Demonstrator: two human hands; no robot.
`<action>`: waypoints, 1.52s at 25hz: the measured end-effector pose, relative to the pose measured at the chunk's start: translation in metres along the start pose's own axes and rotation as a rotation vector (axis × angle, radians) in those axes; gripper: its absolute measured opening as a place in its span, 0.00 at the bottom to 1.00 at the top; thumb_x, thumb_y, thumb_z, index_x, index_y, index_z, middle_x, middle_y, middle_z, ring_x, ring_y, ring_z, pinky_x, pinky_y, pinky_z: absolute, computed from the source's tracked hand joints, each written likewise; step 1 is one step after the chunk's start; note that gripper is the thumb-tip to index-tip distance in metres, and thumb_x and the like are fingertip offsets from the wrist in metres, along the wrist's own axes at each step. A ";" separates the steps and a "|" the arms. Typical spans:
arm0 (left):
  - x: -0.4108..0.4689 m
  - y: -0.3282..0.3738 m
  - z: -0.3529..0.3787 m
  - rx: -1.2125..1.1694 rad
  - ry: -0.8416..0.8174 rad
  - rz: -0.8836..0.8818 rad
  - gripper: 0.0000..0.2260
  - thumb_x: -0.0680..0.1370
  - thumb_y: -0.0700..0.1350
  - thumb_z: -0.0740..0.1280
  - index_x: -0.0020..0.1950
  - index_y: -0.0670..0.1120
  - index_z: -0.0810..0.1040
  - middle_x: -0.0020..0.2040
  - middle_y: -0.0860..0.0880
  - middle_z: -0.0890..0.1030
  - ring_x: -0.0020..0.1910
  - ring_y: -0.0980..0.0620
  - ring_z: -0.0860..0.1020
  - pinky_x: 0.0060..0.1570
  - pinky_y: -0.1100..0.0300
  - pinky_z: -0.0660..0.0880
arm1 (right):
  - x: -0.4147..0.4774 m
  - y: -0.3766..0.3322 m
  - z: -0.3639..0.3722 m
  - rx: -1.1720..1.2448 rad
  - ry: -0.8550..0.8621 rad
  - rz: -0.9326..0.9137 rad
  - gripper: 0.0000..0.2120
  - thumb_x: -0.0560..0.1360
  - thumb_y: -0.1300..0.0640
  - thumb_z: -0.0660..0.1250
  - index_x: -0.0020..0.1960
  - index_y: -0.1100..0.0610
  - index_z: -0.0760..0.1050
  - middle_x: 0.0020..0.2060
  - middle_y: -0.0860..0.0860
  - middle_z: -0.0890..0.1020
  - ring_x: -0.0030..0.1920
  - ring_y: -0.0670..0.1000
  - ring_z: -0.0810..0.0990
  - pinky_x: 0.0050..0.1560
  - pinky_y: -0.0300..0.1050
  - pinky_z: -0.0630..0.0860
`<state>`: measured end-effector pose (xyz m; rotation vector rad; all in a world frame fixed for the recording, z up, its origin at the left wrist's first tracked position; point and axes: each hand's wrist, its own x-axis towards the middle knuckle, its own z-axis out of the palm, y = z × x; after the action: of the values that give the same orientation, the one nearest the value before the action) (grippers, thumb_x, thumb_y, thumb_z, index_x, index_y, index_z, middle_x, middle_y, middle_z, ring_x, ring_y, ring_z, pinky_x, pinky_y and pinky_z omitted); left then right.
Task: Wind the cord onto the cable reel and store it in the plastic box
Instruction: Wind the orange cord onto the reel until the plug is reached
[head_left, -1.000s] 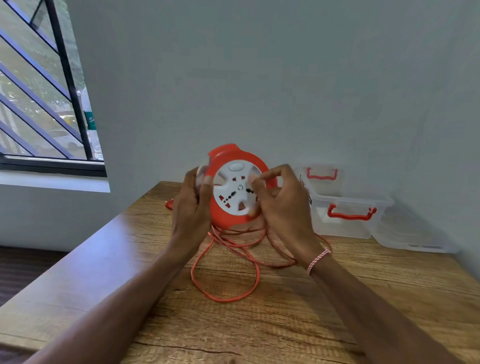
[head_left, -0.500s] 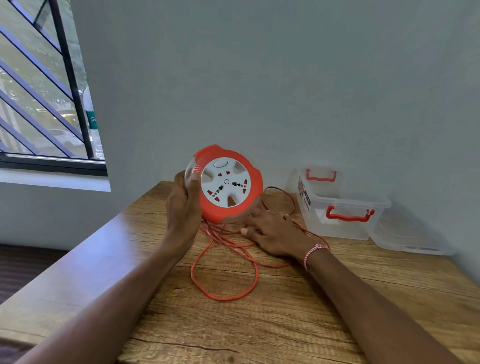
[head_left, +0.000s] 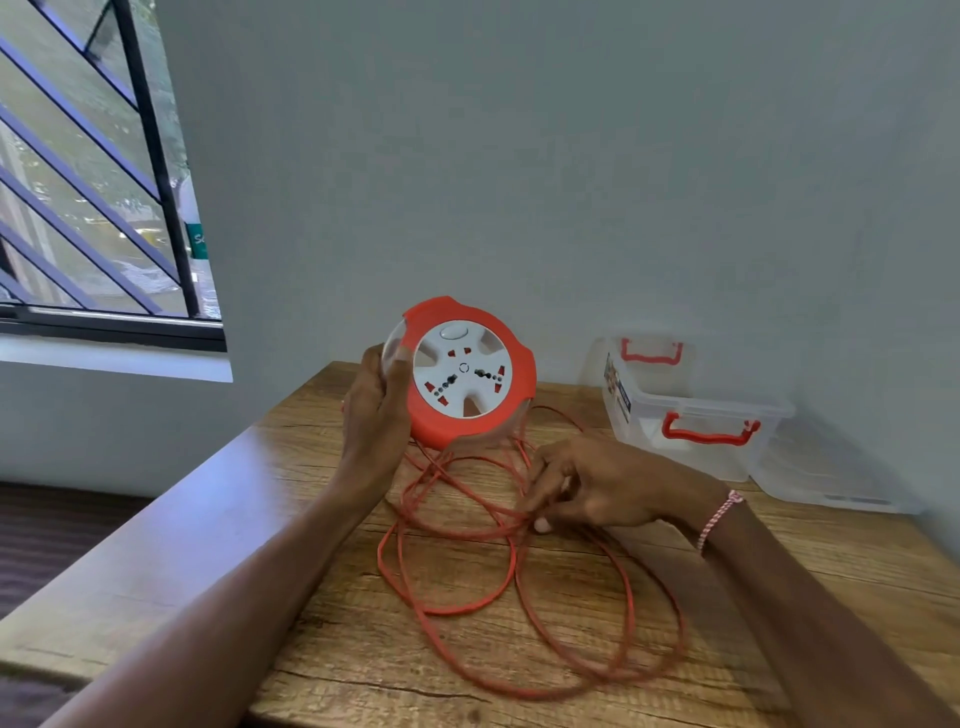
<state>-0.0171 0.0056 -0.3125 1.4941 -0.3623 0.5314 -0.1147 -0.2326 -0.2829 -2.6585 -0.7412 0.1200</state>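
The left hand (head_left: 376, 415) holds the cable reel (head_left: 467, 374) upright above the far part of the table (head_left: 156, 519), its grip closed around the reel's left rim with the thumb on the front edge, so the white socket face looks toward the camera. Most of the orange cord (head_left: 511, 577) is not yet wound: it hangs from the reel's underside and spreads in several loose, overlapping loops across the table, toward the near right. The right hand (head_left: 597, 488) is low over the table, just below and to the right of the reel, its fingers pinched together on a strand where the loops cross; blur keeps me from saying whether 1 strand or more is caught. So the cord lies directly under that hand, running left to right at the pinch, and the right hand is clearly the nearer one for feeding it. The strand then has to travel up and left to reach the reel's rim. The plastic box (head_left: 691, 410), clear with red handles and open, waits against the far wall to the right, well apart from the reel, with what looks like its lid (head_left: 831, 478) just beside it.
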 end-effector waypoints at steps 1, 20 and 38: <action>-0.001 0.001 0.000 -0.002 -0.008 -0.004 0.16 0.82 0.64 0.60 0.57 0.54 0.78 0.47 0.50 0.84 0.42 0.58 0.82 0.37 0.59 0.79 | -0.001 -0.002 -0.002 0.030 -0.024 -0.005 0.11 0.75 0.56 0.77 0.56 0.47 0.87 0.50 0.45 0.85 0.51 0.47 0.81 0.52 0.43 0.78; -0.005 0.009 0.002 0.012 -0.165 0.039 0.11 0.87 0.55 0.62 0.64 0.52 0.77 0.50 0.48 0.87 0.44 0.50 0.88 0.38 0.55 0.85 | 0.034 -0.032 -0.031 -0.760 0.597 -0.138 0.26 0.78 0.44 0.71 0.74 0.44 0.71 0.60 0.53 0.81 0.54 0.53 0.81 0.38 0.41 0.73; -0.015 0.021 0.013 0.007 -0.156 0.076 0.08 0.86 0.60 0.60 0.60 0.60 0.77 0.51 0.49 0.87 0.46 0.44 0.89 0.44 0.35 0.85 | 0.039 -0.050 -0.010 -0.344 0.978 0.095 0.24 0.75 0.34 0.70 0.58 0.52 0.74 0.47 0.49 0.83 0.38 0.48 0.82 0.32 0.36 0.75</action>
<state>-0.0392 -0.0094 -0.3022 1.5375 -0.5420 0.4777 -0.1033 -0.1760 -0.2538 -2.5659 -0.3041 -1.2764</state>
